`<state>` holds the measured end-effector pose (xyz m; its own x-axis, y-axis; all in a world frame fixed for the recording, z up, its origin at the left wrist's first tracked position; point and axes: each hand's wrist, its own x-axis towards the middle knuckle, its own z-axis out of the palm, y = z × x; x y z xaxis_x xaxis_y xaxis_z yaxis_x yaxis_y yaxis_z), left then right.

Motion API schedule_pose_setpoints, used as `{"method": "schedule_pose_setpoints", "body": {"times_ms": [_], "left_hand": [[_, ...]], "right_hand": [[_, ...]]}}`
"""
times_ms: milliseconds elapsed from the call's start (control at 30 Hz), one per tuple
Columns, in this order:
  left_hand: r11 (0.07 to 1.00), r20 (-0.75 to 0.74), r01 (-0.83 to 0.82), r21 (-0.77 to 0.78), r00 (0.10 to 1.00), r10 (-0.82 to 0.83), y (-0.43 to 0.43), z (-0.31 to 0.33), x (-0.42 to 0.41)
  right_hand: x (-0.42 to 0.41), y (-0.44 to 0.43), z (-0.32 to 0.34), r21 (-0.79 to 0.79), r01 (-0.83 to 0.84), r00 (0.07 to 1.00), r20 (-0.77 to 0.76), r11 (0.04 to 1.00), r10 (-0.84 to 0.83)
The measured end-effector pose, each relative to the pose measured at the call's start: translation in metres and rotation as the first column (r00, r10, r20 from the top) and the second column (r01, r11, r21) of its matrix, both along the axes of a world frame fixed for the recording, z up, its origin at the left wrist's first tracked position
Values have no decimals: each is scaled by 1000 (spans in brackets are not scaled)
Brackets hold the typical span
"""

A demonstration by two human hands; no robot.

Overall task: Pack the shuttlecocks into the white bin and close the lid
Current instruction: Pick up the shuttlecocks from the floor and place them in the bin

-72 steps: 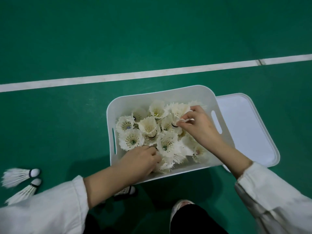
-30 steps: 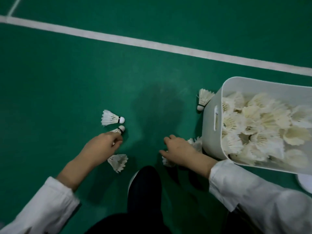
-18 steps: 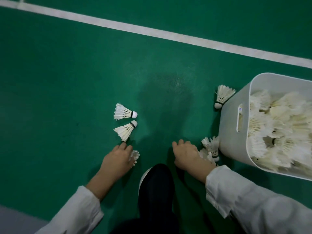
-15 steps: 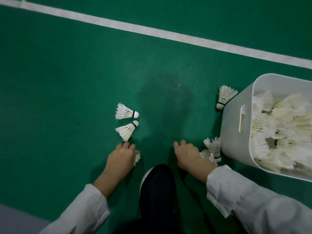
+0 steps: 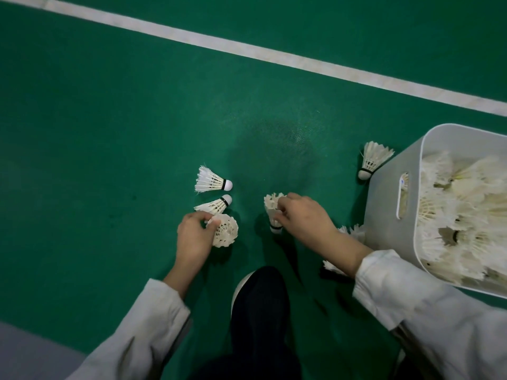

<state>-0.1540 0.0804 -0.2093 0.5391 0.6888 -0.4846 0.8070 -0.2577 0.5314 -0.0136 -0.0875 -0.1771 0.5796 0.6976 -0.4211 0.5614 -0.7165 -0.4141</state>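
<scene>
My left hand (image 5: 193, 237) pinches a white shuttlecock (image 5: 225, 231) by its feather rim, just above the green floor. My right hand (image 5: 304, 218) grips another shuttlecock (image 5: 272, 208), cork end down. Two loose shuttlecocks (image 5: 210, 182) (image 5: 216, 205) lie on the floor just beyond my left hand. One shuttlecock (image 5: 371, 159) leans against the white bin (image 5: 384, 215), which stands at the right, filled with several shuttlecocks. More feathers (image 5: 354, 233) show behind my right wrist, beside the bin. The lid is out of view.
A white court line (image 5: 247, 53) runs diagonally across the green floor beyond the shuttlecocks. My dark trouser leg and a shoe (image 5: 258, 294) sit between my arms at the bottom. A grey strip (image 5: 27, 349) shows at the bottom left corner.
Both hands left the bin and reached to the floor at its left. Since half a second ago each hand has picked up a shuttlecock and lifted it slightly.
</scene>
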Motion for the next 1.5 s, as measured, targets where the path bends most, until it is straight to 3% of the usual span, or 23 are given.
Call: {"method": "schedule_pose_setpoints", "body": {"times_ms": [267,533,700,900,1133,1300,1500], "left_hand": [[993,125,-108,-39,986,112,-8,-1,12],[979,292,189,76,935,-203,-21,66,53],[875,360,456,162,798,-483,-49,137,109],[646,441,690,326,494,-749,-126,194,166],[480,423,779,403,306,-853,-215,202,209],[442,404,786,432,270,-874,-240,183,208],[475,388,777,414,321,-864,-229,169,201]], "right_hand": [[-4,-8,1,-17,-18,995,95,1000,19],[38,-34,67,140,-79,990,128,987,61],[91,-109,148,156,66,964,244,985,-104],[118,-224,188,230,351,872,274,908,-406],[102,-284,155,310,525,804,123,793,-581],[87,-297,137,343,555,814,-33,758,-581],[65,-296,113,301,459,888,-180,836,-423]]}}
